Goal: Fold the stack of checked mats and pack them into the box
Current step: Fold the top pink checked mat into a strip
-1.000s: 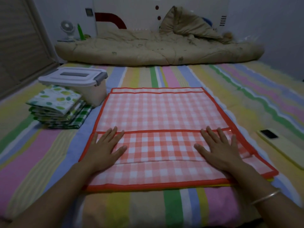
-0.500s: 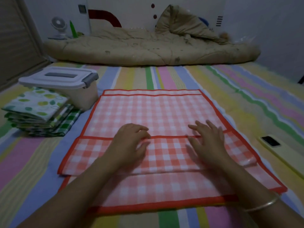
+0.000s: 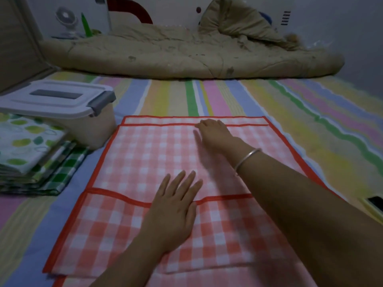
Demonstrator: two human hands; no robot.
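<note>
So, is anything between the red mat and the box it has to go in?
Only the lid, which sits on the box. Nothing else lies between mat and box; the folded stack is off to the left. The left hand and right hand touch the mat.

Centre: spread mat (image 3: 145, 162) on the bed sheet (image 3: 228, 96), near part folded over.
Left: stack of folded mats (image 3: 31, 158); lidded box (image 3: 62, 108) just behind it.
Far end: quilt (image 3: 186, 56) across the bed.
Hands: left hand (image 3: 174, 208) flat on the fold's edge; right hand (image 3: 215, 133) at the mat's far edge.
</note>
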